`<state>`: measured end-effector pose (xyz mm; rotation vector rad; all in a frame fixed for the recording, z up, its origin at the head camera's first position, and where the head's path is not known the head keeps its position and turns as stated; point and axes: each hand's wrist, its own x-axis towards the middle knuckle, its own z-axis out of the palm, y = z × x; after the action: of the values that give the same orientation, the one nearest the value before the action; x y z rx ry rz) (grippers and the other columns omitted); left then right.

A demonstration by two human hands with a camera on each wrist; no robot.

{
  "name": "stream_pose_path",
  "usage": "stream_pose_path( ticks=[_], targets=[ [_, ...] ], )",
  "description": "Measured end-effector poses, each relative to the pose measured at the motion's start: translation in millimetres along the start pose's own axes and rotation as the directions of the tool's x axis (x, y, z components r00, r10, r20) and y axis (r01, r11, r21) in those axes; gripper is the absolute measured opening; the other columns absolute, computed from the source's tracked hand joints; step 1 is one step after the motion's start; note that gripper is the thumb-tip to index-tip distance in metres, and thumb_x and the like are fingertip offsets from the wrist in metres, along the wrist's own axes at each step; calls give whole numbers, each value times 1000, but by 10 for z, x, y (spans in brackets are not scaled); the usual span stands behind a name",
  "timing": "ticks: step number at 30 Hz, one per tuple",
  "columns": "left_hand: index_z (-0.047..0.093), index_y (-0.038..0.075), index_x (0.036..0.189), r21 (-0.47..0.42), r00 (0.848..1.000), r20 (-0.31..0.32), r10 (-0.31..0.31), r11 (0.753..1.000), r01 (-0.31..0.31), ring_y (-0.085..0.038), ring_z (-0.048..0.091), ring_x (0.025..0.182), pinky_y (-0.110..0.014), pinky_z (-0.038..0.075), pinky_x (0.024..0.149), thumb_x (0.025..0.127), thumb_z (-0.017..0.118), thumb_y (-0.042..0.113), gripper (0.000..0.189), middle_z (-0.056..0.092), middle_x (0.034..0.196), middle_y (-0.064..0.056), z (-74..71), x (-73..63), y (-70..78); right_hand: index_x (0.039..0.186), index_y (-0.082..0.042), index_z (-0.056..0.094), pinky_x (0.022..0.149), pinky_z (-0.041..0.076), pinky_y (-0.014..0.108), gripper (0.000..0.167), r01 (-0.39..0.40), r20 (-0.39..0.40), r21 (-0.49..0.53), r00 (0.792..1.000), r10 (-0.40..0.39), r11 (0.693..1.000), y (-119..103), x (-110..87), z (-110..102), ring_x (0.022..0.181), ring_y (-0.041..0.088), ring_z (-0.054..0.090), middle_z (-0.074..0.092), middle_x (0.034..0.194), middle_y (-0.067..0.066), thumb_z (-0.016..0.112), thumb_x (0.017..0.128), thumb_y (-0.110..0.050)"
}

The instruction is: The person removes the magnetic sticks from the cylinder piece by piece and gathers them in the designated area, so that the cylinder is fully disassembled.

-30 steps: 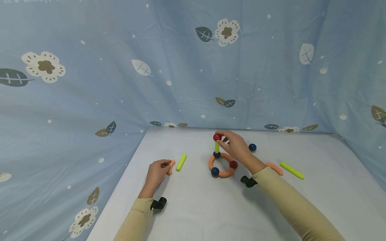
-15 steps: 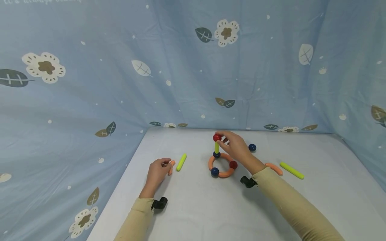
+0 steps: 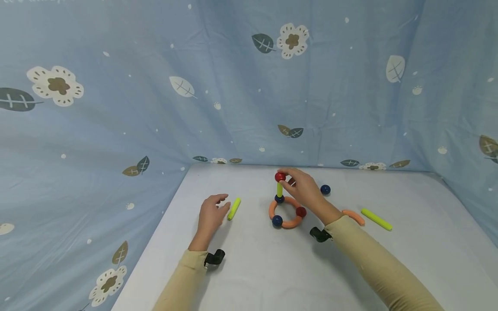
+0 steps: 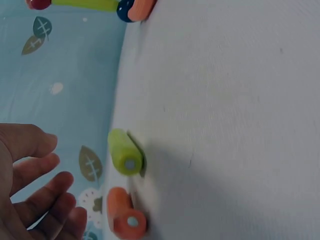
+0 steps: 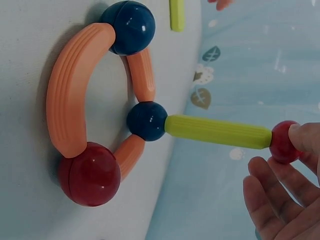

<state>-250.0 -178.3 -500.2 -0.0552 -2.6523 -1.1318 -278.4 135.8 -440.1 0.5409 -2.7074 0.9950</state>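
My right hand [image 3: 305, 189] pinches a red ball [image 5: 283, 142] between thumb and fingers. The ball tops an upright yellow-green magnetic rod [image 5: 217, 131], whose lower end meets a dark blue ball [image 5: 146, 121]. That blue ball belongs to a ring of curved orange rods [image 5: 67, 95], joined also by a second blue ball [image 3: 277, 221] and a red ball [image 3: 301, 212]. Off to the left, my left hand [image 3: 211, 215] is raised with loose fingers and holds nothing. Beside it lie a yellow-green rod [image 3: 234, 209] and an orange piece [image 4: 125, 215], which the hand hides in the head view.
Right of the ring, a loose blue ball [image 3: 325, 189], a curved orange rod [image 3: 354, 217] and another yellow-green rod [image 3: 376, 219] lie on the white table [image 3: 249, 268]. A blue patterned cloth [image 3: 233, 86] hangs behind and along the sides.
The left hand has let go of the orange piece, lifted and shifted right toward the yellow-green rod. My right hand stays on the red ball, and the ring has not moved.
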Motion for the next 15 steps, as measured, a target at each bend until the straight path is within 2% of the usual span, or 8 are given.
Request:
stream_pose_path(
  ticks=[6, 15],
  targets=[
    [73, 9, 123, -10, 1000, 9, 20, 1000, -20, -31, 62, 105, -42, 54, 85, 93, 75, 19, 33, 70, 113, -8, 105, 28, 76, 140, -15, 60, 82, 59, 41, 43, 2, 3, -10, 1000, -2, 1000, 0, 3, 7, 95, 23, 69, 67, 128, 9, 70, 99, -20],
    [72, 9, 124, -45, 995, 32, 99, 994, -97, -29, 62, 107, -46, 50, 91, 93, 75, 19, 33, 71, 112, -7, 298, 16, 242, 141, -15, 60, 82, 59, 41, 43, -1, 4, -14, 1000, 1, 1000, 2, 7, 7, 95, 23, 68, 66, 128, 8, 70, 99, -21]
  ],
)
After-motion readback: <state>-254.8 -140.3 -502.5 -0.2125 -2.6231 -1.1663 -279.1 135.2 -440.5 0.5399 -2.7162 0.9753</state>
